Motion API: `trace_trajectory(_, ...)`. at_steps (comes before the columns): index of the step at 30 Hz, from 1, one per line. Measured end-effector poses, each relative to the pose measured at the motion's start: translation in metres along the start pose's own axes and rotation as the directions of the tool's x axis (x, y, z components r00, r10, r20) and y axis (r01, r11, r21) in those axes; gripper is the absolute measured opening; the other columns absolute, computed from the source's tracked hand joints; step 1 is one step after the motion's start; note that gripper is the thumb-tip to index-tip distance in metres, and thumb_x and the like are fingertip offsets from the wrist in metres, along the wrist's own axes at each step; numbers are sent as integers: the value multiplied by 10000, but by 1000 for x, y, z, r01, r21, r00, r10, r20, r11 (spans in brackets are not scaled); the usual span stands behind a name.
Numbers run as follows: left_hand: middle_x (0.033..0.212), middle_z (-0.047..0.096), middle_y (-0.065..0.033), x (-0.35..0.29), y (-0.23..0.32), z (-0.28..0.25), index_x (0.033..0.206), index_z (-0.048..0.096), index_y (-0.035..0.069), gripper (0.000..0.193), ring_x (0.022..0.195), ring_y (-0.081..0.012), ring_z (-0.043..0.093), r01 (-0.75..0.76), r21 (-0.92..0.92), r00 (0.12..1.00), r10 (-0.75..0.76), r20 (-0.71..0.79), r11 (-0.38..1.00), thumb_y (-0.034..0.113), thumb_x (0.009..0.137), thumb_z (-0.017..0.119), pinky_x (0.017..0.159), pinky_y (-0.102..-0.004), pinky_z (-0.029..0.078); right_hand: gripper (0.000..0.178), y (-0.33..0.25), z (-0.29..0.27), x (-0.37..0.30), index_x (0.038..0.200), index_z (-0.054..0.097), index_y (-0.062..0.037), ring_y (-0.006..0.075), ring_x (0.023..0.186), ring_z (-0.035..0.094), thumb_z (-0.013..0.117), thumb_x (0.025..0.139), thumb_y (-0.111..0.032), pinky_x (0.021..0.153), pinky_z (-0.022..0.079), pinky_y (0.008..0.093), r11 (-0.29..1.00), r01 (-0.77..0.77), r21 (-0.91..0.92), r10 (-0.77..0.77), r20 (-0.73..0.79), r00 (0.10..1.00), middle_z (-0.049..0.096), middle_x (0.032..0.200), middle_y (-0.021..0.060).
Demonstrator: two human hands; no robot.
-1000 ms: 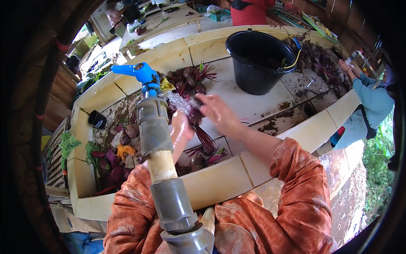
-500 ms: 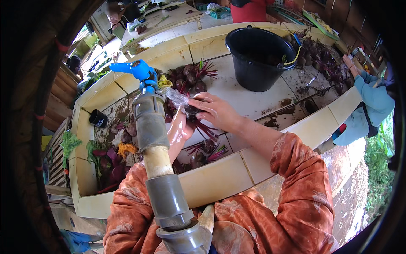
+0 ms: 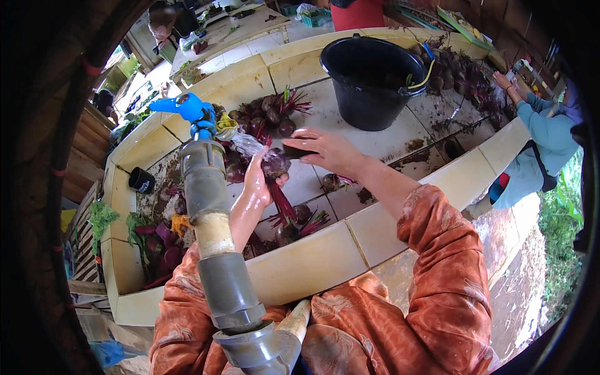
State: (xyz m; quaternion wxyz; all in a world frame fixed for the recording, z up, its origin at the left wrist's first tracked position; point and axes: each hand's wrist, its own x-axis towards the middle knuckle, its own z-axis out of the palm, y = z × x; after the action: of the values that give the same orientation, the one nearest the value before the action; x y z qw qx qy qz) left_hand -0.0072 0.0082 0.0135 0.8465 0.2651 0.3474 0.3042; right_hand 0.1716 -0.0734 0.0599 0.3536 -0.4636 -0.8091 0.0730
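Under the blue-handled tap (image 3: 199,112), my left hand (image 3: 256,187) is closed round a dark beetroot (image 3: 275,164), whose red stems hang down toward the basin floor. Clear water runs from the yellow cloth-wrapped spout (image 3: 226,125) onto the root. Just right of it is my right hand (image 3: 328,150), fingers pointing left and curved over a dark piece I cannot make out. A small gap seems to part that hand from the beetroot. More beetroots (image 3: 286,234) lie below my hands, and a pile of beetroots (image 3: 265,115) sits behind the tap.
A grey upright pipe (image 3: 203,169) stands before my left forearm. The tiled basin (image 3: 312,262) holds a black bucket (image 3: 375,87), a black cup (image 3: 142,179) and an orange net (image 3: 181,224). At right, a co-worker in a blue sleeve (image 3: 547,131) reaches toward piled beetroots (image 3: 459,75).
My right hand has drawn back to the right from the beetroot, which now shows more fully in my left hand. The whole view has shifted slightly.
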Motion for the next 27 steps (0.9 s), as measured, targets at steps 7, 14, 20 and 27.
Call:
trace_trajectory(7,884,590,-42,2,-13,1,998,531,122,303,707,-167,580,-76,-14,990,74,-119,997,383,898,414,480,-276,436,474,2,21,1,1214,537,-226,259,1022,535,657,758,-182,865,455,333,949,288,-126,-292,-19,956,528,1167,46)
trace_trajectory(14,791,616,-87,-6,0,2,919,558,87,386,626,-224,593,-123,74,980,110,167,990,465,849,521,472,-273,432,488,39,-20,-8,1225,522,-227,278,1006,535,650,757,-176,865,437,355,994,-97,-56,107,238,965,520,1171,50)
trace_trajectory(20,958,600,-79,1,-7,4,993,544,80,313,836,-249,610,-154,-32,966,157,203,988,361,881,463,674,-349,488,468,-5,2,1,1259,475,-92,239,983,544,601,810,-129,862,428,306,983,-37,179,69,-178,982,541,1118,97)
trace_trajectory(27,860,609,-60,6,-16,1,952,550,106,267,800,-200,598,-214,58,977,215,-2,975,316,866,408,675,-321,514,425,-12,36,2,1234,489,-78,279,971,553,574,829,-170,818,456,347,760,-390,519,484,-53,873,549,1084,127)
